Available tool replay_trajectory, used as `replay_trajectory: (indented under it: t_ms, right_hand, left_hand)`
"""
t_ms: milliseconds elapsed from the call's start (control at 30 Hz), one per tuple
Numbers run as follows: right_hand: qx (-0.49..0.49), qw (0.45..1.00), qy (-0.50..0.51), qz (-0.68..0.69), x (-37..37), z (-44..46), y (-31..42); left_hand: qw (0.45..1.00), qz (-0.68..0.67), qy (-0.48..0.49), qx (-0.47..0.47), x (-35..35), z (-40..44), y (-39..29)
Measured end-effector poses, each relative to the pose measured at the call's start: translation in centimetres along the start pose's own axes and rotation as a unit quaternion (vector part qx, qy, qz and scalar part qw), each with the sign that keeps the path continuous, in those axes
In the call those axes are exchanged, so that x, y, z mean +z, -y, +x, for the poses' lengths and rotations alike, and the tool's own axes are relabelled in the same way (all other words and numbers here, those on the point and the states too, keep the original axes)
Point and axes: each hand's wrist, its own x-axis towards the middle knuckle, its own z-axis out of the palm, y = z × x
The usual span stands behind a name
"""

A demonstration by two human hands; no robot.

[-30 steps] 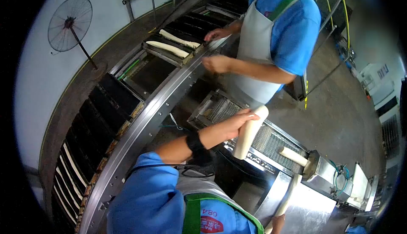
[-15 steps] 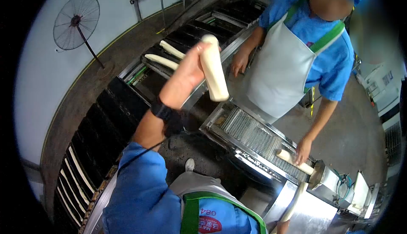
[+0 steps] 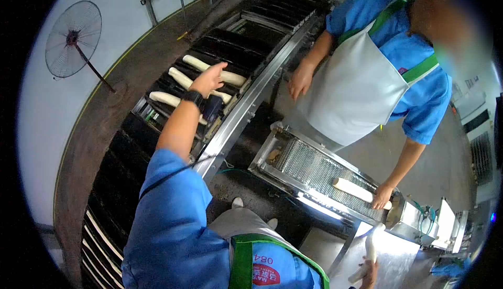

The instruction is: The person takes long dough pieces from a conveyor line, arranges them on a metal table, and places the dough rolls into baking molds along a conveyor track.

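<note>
My left hand (image 3: 208, 79), wearing a black watch, reaches over the black slotted conveyor with its fingers stretched out. Right under it lies a pale dough roll (image 3: 233, 78). Two more dough rolls, a middle one (image 3: 181, 78) and a near one (image 3: 163, 98), lie alongside, partly covered by my hand and wrist. Low at the right, my right hand (image 3: 370, 274) is wrapped around another dough roll (image 3: 373, 242), held tilted above a shiny metal surface (image 3: 395, 252). The fingers there show only in part.
Across from me, a co-worker in a white apron (image 3: 346, 90) has a hand (image 3: 384, 196) on a dough roll (image 3: 352, 188) on the metal mesh conveyor (image 3: 304, 162). Thin dough strips (image 3: 102, 236) lie on the conveyor at lower left. A fan (image 3: 73, 39) stands by the wall.
My left hand has moved down and left from mid-air to the black conveyor and let go of its dough roll. My right hand has shifted slightly right with its roll.
</note>
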Motion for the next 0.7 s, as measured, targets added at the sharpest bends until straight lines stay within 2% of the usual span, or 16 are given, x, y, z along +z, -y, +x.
replay_trajectory:
  t_ms: [33, 100, 167, 233, 300, 367, 400, 433, 500, 533, 567, 600, 633, 700]
  right_hand:
    - [-0.041, 0.996, 0.068, -0.041, 2.3, -1.6, 4.0]
    - [-0.067, 0.992, 0.097, -0.044, 5.4, -2.0, 8.3]
    - [-0.097, 0.984, 0.14, -0.059, 6.7, -0.9, 10.7]
    - [-0.127, 0.97, 0.196, -0.07, 9.7, -1.1, 14.2]
    - [-0.146, 0.948, 0.281, -0.038, 13.5, -2.0, 17.4]
    - [-0.154, 0.924, 0.351, 0.007, 20.4, -4.3, 20.9]
    - [-0.219, 0.911, 0.35, -0.007, 23.1, -4.3, 21.7]
    - [-0.24, 0.897, 0.371, -0.02, 26.0, -4.9, 23.2]
    - [-0.28, 0.856, 0.434, -0.031, 33.2, -6.6, 27.2]
    - [-0.296, 0.837, 0.461, -0.028, 36.8, -7.0, 29.1]
    - [-0.305, 0.817, 0.489, -0.016, 40.6, -7.4, 30.7]
    - [-0.308, 0.809, 0.497, 0.059, 44.9, -6.8, 31.4]
    - [-0.32, 0.734, 0.593, 0.088, 48.5, -6.2, 32.6]
    - [-0.306, 0.732, 0.603, 0.087, 55.4, -5.7, 33.9]
  left_hand:
    - [0.998, 0.033, 0.04, 0.043, -1.2, -0.8, 0.9]
    - [0.992, 0.093, 0.061, 0.055, -2.0, -4.7, -0.7]
    - [0.991, 0.096, 0.06, 0.068, -3.8, -8.0, -1.6]
    - [0.95, 0.242, 0.112, 0.164, -5.3, -12.2, -2.2]
    - [0.949, 0.251, 0.084, 0.171, -7.0, -13.8, -0.7]
    - [0.94, 0.299, 0.045, 0.158, -8.4, -16.3, 0.9]
    - [0.924, 0.333, 0.053, 0.177, -9.4, -16.7, 2.6]
    - [0.908, 0.366, 0.062, 0.195, -10.2, -16.9, 4.6]
    - [0.839, 0.465, 0.08, 0.27, -10.8, -18.5, 7.1]
    - [0.83, 0.491, 0.077, 0.255, -10.3, -19.9, 7.6]
    - [0.821, 0.514, 0.072, 0.239, -10.0, -21.3, 8.1]
    - [0.826, 0.51, 0.081, 0.225, -10.1, -22.1, 8.8]
    - [0.839, 0.492, 0.08, 0.221, -10.3, -22.9, 9.2]
    - [0.842, 0.487, 0.04, 0.227, -10.8, -24.7, 9.3]
